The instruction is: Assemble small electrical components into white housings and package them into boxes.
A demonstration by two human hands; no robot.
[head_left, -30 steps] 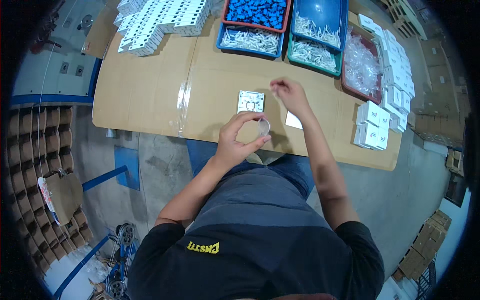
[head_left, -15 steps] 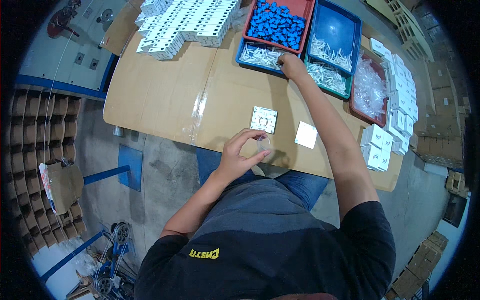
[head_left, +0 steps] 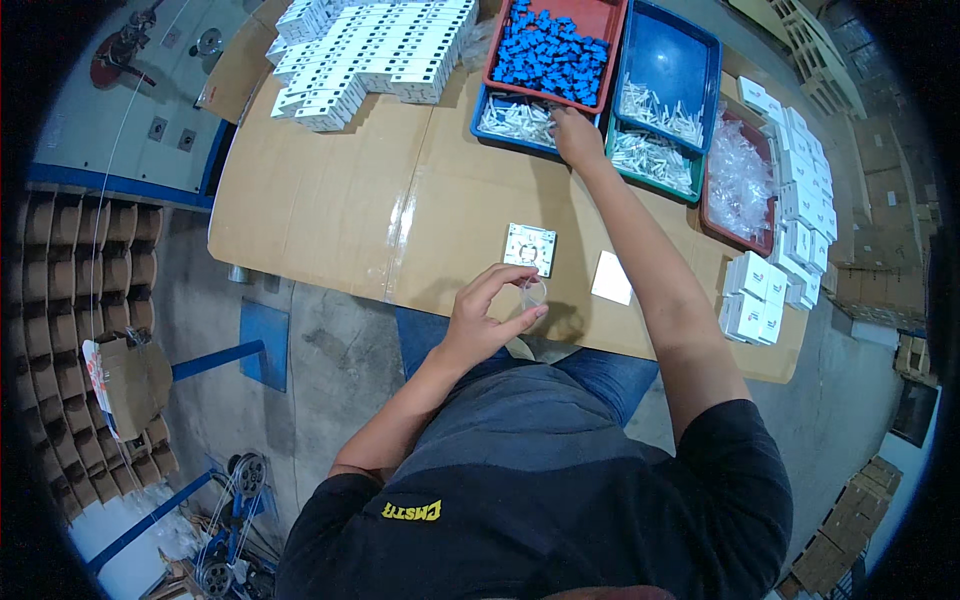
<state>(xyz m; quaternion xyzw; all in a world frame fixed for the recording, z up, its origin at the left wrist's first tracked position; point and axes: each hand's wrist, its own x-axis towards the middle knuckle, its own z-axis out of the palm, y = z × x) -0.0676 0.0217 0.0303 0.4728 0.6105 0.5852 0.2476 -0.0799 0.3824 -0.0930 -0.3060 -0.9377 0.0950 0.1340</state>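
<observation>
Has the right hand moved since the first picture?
Yes: the right hand has moved forward, from short of the left blue tray to its right end.

A: Left hand (head_left: 482, 317), contents?
B: One clear round piece (head_left: 534, 293), colourless, pinched at its edge between thumb and fingertips, held up off the surface. Disc or ring: could not be determined.
A: Right hand (head_left: 578, 138)?
B: Reached far, at the right part of a shallow blue tray (head_left: 520, 148). Fingertips were among slender white pieces (head_left: 515, 122); grip not discernible.
A: Pose of those?
B: Loose heap, lying at mixed angles.
A: Squares?
B: A patterned white plate (head_left: 530, 249), circular motif at centre, lay flat just beyond the clear piece. A plain white square (head_left: 612, 278) lay flat to its right, slightly nearer, well apart.
</observation>
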